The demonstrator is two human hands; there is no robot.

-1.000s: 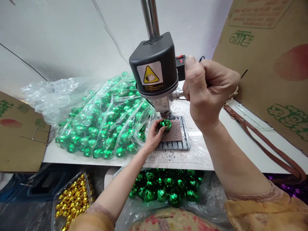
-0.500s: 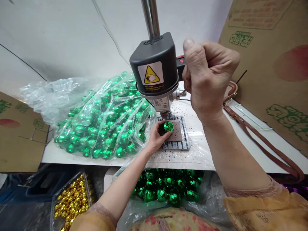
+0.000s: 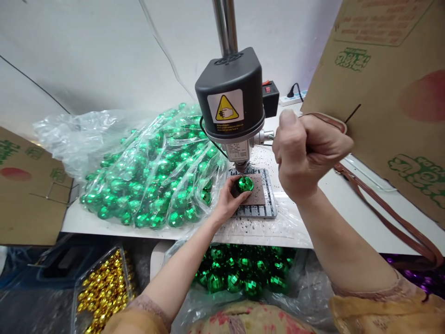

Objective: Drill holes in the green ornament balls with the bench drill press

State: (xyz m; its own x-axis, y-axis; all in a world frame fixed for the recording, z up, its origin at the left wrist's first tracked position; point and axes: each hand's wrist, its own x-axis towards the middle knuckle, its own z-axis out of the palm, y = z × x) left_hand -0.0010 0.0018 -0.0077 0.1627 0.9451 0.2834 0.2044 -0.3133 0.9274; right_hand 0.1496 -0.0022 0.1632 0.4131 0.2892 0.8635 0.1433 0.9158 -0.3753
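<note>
A small bench drill press (image 3: 231,99) with a black head stands on the white table. Under its bit, my left hand (image 3: 229,199) pinches a shiny green faceted ball (image 3: 246,184), thumb and fingers on its sides. The ball rests on a brown pad (image 3: 256,197) laid over the slotted metal base (image 3: 270,211). The bit's tip is at the top of the ball. My right hand (image 3: 306,155) is closed in a fist beside the silver hub (image 3: 266,137), around the press's lever, which the fist mostly hides.
Clear plastic holding many green balls (image 3: 153,181) covers the table's left side. More green balls (image 3: 243,273) lie in a bag below the edge. Gold beads (image 3: 102,290) fill a clear bin. Cardboard boxes (image 3: 392,106) flank the table, and a brown strap (image 3: 382,204) lies at right. Dark shavings surround the base.
My right fist has come down beside the drill press, uncovering its switch box. My left hand still holds the ball under the bit. The view has shifted slightly.
</note>
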